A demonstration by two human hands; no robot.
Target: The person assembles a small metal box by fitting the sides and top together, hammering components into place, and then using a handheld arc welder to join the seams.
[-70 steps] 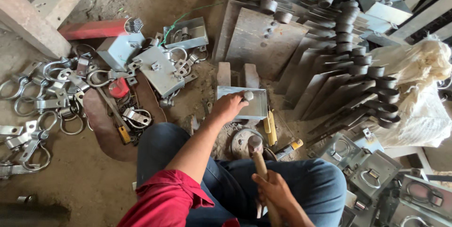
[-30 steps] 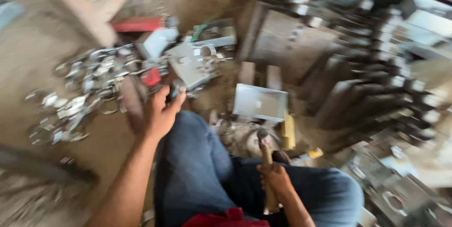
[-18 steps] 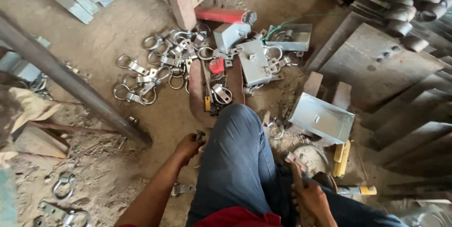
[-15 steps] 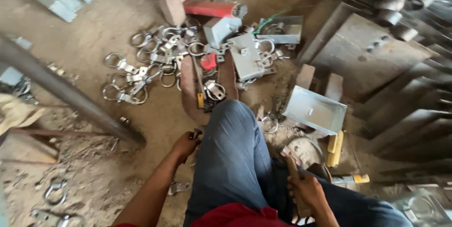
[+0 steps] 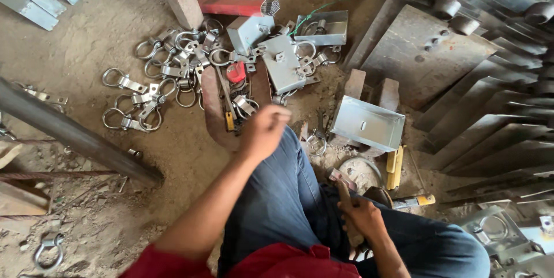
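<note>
1. Two hands in view, both the person's own. The left hand (image 5: pixel 262 131) is raised over the left knee, fingers curled into a loose fist; whether it encloses any small part cannot be told. It hangs nearest the flat rusty bar (image 5: pixel 212 105) and the pile of ring clamps (image 5: pixel 167 79) to the far left.
2. The right hand (image 5: pixel 360 217) is clenched round a wooden hammer handle (image 5: pixel 345 194), low and near, between the knees.
3. Hammer: handle runs from the fist up and slightly left, its long axis near to far; the head is not clearly seen. Judged top-heavy and stiff, with dry wood giving fair grip; best taken low on the handle, as it is now.
4. One open galvanised metal box (image 5: pixel 369 123), middle right, propped on two wooden blocks (image 5: pixel 372 87) and tilted, long axis left to right, open side up. Judged light, rigid, thin-walled and sharp at the edges; take it by the side walls.
5. Ring clamps: many, scattered on the dirt floor (image 5: pixel 86 36), far left. Judged small, hard and smooth.
6. One red tube (image 5: pixel 236 6), far centre, lying left to right.
7. Several grey box parts (image 5: pixel 283 62) lie just beyond the left hand.
8. Stacked steel plates (image 5: pixel 485 87), right, leaning.
</note>
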